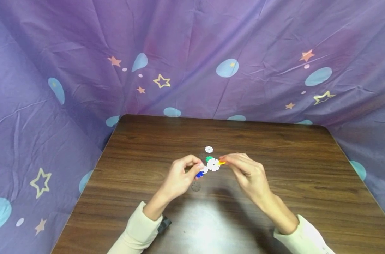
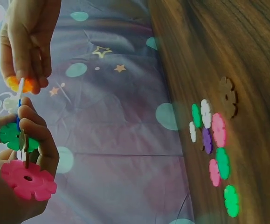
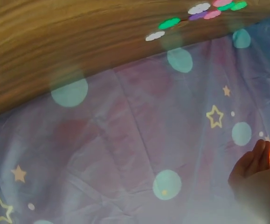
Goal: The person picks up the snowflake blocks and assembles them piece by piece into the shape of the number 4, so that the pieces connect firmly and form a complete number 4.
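Observation:
My left hand (image 1: 178, 178) grips a cluster of joined, notched plastic snowflake discs above the table. In the left wrist view, the cluster includes a large pink disc (image 2: 14, 176), a green disc (image 2: 8, 134) and a brown one seen edge-on. A blue disc (image 1: 199, 174) shows below the left fingertips. Beyond them is a white disc (image 1: 210, 168), face toward the head camera. My right hand (image 1: 250, 176) pinches an orange disc (image 1: 222, 162) at the white disc's right edge. Whether orange and white are fully slotted together, I cannot tell.
Several loose discs lie on the wooden table (image 1: 141, 141), including a white disc (image 2: 206, 109), a purple disc (image 2: 207, 141), a pink disc (image 2: 219, 128) and a green disc (image 2: 231, 200). A brown disc (image 2: 228, 88) lies apart from them. A purple patterned curtain (image 1: 192, 42) surrounds the table.

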### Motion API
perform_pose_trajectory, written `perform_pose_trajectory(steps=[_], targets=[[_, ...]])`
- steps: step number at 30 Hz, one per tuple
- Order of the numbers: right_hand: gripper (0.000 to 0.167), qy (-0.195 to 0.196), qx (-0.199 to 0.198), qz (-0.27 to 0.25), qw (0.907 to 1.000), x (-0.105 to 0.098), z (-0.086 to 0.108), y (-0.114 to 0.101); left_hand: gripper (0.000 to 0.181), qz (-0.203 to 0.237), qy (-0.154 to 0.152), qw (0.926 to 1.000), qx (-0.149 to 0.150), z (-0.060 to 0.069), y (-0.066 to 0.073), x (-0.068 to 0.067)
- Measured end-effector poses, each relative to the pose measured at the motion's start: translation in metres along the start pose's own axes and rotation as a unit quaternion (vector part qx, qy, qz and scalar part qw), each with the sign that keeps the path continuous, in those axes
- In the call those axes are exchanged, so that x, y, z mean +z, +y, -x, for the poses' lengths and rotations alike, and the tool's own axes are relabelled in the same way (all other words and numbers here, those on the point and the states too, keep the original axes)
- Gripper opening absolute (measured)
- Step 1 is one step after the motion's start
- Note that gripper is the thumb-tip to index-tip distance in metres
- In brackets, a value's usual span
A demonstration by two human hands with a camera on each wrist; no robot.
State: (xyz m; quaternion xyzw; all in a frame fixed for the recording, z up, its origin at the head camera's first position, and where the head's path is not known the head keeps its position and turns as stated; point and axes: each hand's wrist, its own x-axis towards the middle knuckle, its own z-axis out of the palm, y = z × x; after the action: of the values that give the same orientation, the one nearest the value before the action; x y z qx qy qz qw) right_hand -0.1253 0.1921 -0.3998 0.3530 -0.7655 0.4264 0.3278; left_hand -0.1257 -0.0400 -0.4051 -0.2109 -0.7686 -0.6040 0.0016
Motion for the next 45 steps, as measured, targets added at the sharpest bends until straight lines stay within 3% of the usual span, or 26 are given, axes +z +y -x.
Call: perform_pose_trajectory(steps=[5, 9, 17, 20, 23, 27, 30, 33, 36, 38, 41, 45], targets=[[0.033, -0.012, -0.004, 0.026, 0.9996, -0.005, -0.001, 0.002, 0.011, -0.003, -0.013, 0.9999, -0.008, -0.005, 0.006, 0.000], [0.016, -0.028, -0.012, 0.056, 0.9980, -0.009, 0.000, 0.001, 0.011, -0.007, -0.021, 0.9996, -0.020, -0.006, 0.005, -0.003], [0.017, -0.040, -0.020, 0.088, 0.9951, -0.012, 0.004, 0.003, 0.021, -0.010, -0.042, 0.9988, -0.024, -0.006, 0.003, -0.015], [0.027, -0.045, 0.000, 0.081, 0.9957, -0.012, 0.007, 0.004, 0.034, 0.013, -0.057, 0.9979, -0.028, -0.006, 0.004, -0.022], [0.026, -0.051, 0.036, 0.061, 0.9962, -0.012, 0.010, 0.003, 0.050, 0.045, -0.057, 0.9971, -0.021, -0.006, 0.003, -0.030], [0.023, -0.049, 0.094, 0.027, 0.9940, -0.013, 0.012, 0.002, 0.055, 0.072, -0.012, 0.9973, -0.010, -0.007, -0.003, -0.037], [0.022, -0.043, 0.121, 0.010, 0.9916, -0.012, 0.013, 0.001, 0.036, 0.059, 0.016, 0.9979, -0.022, -0.007, -0.010, -0.033], [0.021, -0.039, 0.140, 0.000, 0.9894, -0.008, 0.011, -0.001, 0.020, 0.040, 0.002, 0.9989, -0.024, -0.006, -0.015, -0.023], [0.020, -0.036, 0.166, -0.021, 0.9853, -0.002, 0.009, -0.003, 0.018, 0.032, -0.015, 0.9992, -0.017, -0.006, -0.015, -0.011], [0.018, -0.036, 0.186, -0.039, 0.9811, 0.003, 0.008, -0.005, 0.018, 0.026, -0.011, 0.9995, -0.014, -0.007, -0.012, -0.004], [0.015, -0.038, 0.206, -0.061, 0.9760, 0.010, 0.007, -0.008, 0.017, 0.001, 0.022, 0.9997, 0.003, -0.008, -0.008, 0.003], [0.014, -0.033, 0.201, -0.067, 0.9767, 0.017, 0.007, -0.010, 0.013, -0.003, 0.070, 0.9972, 0.026, -0.009, -0.004, 0.008]])
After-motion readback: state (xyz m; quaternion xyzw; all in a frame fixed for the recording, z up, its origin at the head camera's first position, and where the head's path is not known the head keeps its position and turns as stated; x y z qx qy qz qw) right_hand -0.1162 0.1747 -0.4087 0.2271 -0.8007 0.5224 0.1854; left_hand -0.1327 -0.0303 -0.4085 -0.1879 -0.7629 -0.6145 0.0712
